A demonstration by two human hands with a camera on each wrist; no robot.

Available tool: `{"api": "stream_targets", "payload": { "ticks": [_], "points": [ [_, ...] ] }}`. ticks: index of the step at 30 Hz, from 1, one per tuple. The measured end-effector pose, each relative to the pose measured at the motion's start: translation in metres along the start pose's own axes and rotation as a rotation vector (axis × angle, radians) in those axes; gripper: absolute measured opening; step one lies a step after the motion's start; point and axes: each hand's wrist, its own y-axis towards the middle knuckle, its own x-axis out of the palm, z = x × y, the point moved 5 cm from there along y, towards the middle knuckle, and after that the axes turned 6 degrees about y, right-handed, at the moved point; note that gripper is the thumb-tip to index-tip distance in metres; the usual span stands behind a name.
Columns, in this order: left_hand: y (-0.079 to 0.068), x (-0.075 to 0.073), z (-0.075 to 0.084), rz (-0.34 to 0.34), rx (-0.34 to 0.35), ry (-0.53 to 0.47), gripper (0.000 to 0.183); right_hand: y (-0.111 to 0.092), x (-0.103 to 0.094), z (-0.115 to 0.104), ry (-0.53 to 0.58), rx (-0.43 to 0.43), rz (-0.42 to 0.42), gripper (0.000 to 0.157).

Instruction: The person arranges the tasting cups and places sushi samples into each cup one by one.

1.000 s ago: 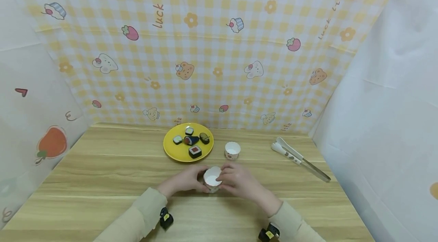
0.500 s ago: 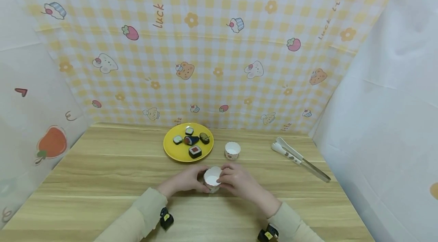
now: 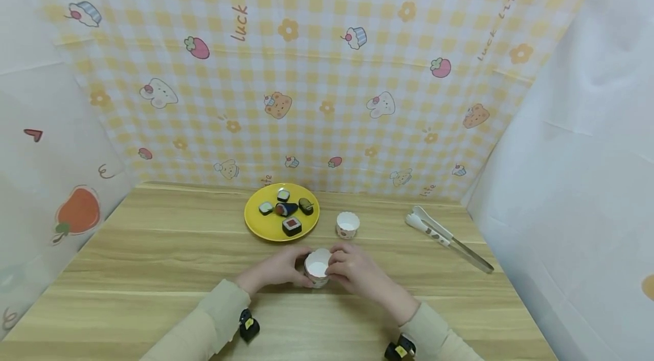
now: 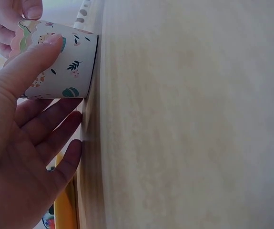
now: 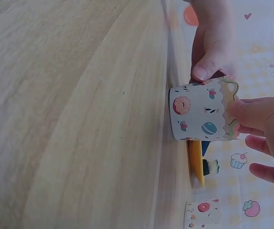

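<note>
A paper baking cup (image 3: 318,271) with a scalloped rim stands upright on the wooden table in front of me. My left hand (image 3: 280,266) grips its left side, the thumb lying across the patterned wall and the fingers round the far side, as the left wrist view shows. On the opposite side, my right hand (image 3: 357,271) pinches the scalloped rim between thumb and fingers. Printed doughnuts and leaves cover the cup's wall (image 5: 198,112) in the right wrist view. Behind it stands a second, similar paper baking cup (image 3: 347,226), apart from both hands.
A yellow plate (image 3: 260,230) with several sushi pieces (image 3: 292,227) lies behind my left hand. At the back right rest metal tongs (image 3: 467,249) with white, spotted ends. A checked cloth (image 3: 327,77) hangs behind the table (image 3: 153,236), with pale sheets at both sides.
The fingertips of my right hand have shifted slightly to the right along the cup's rim. My left hand keeps its grip and the cup stays almost in place. The head view has tilted a little.
</note>
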Motion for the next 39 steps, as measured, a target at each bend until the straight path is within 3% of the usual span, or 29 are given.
{"api": "stream_targets", "payload": {
  "ticks": [9, 19, 39],
  "points": [
    [0.001, 0.001, -0.002, -0.005, -0.021, -0.01, 0.06, 0.0, -0.003, -0.002, 0.001, 0.008, -0.011, 0.011],
    [0.003, 0.002, -0.002, -0.014, 0.017, -0.049, 0.064, 0.001, -0.004, -0.002, -0.006, 0.008, -0.017, 0.011],
    [0.001, 0.001, -0.001, -0.016, 0.006, -0.048, 0.057, 0.004, -0.018, -0.007, -0.006, -0.042, 0.064, 0.011]
  ]
}}
